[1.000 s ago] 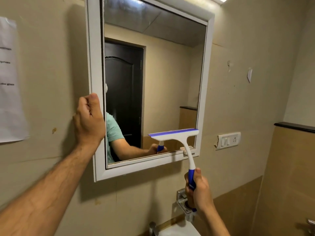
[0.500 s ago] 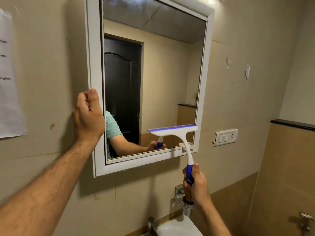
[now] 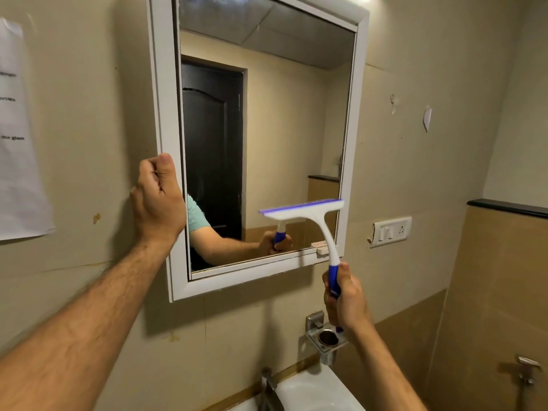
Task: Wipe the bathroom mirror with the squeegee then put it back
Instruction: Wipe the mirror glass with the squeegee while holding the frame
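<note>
A white-framed mirror (image 3: 161, 120) hangs on a beige wall and fills the upper centre of the frame. The person's left hand (image 3: 157, 200) grips the mirror's left frame edge at mid-height, its fingers curled round the outer side and the thumb on top. The right hand (image 3: 344, 298), at lower centre right, is wrapped round the blue handle of a squeegee (image 3: 311, 215). The squeegee's white head with its blue blade lies nearly level across the lower right part of the glass, its right end close to the inner edge of the right frame, a strip of glass showing between the blade and the bottom frame. The white neck crosses the bottom right corner of the frame.

Below the right hand a metal holder (image 3: 326, 339) juts from the wall, and under it the rim of a white sink (image 3: 320, 390) and a tap (image 3: 268, 387) reach the bottom edge. A sheet of paper (image 3: 17, 143) is stuck at far left, a switch plate (image 3: 390, 231) right of the mirror. Bare wall lies open on both sides of the mirror.
</note>
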Available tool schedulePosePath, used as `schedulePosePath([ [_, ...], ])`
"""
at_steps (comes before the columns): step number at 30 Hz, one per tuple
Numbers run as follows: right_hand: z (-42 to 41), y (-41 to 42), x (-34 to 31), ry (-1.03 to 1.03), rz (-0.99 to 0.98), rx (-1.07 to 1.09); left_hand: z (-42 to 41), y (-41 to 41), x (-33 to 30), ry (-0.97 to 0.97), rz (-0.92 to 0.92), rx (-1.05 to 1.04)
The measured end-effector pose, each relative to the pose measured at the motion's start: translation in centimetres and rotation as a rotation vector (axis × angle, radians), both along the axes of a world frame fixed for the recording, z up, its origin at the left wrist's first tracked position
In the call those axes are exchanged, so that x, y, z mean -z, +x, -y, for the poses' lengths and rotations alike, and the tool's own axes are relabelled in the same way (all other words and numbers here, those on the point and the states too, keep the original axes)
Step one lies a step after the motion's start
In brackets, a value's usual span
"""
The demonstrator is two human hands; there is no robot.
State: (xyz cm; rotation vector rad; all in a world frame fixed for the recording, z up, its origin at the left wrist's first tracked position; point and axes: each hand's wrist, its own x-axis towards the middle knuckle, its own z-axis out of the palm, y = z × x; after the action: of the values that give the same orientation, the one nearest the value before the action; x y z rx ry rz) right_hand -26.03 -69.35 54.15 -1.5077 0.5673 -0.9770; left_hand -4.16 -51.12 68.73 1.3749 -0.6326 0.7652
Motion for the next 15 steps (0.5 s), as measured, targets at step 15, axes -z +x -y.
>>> schedulePosePath([
  [15, -0.4, -0.8, 1.1, 0.013, -0.097, 0.047, -0.3, -0.2, 0.0, -0.020, -0.019, 0.010],
])
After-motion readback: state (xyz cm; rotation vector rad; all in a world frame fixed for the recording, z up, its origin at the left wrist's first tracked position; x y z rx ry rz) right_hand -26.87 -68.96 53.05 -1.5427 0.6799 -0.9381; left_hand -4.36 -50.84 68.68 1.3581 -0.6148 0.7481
